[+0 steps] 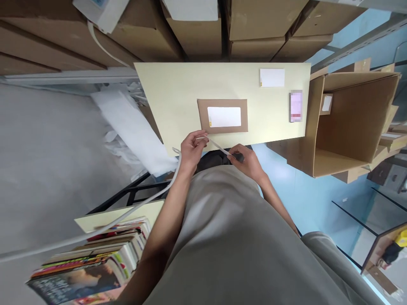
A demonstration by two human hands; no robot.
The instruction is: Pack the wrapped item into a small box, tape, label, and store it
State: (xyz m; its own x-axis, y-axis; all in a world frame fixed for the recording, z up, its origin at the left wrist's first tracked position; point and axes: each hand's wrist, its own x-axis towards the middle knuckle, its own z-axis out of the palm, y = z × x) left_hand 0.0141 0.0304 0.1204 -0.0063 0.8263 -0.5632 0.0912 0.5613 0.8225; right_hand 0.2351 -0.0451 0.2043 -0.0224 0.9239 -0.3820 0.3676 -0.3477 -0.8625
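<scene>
My left hand (191,149) and my right hand (246,159) are both closed at the near edge of the pale yellow table (178,93). Between them they hold a thin white strip (218,146), stretched taut from one hand to the other. My right hand also grips a small dark object I cannot make out. Just beyond the hands lies a flat brown parcel (222,127) with a white label (224,117) on top.
A loose white label (272,78) and a small pink card (295,106) lie at the table's far right. An open cardboard box (352,123) stands right of the table. Books (95,262) are stacked at lower left, white wrapping sheets (130,127) lie left, cartons (260,25) behind.
</scene>
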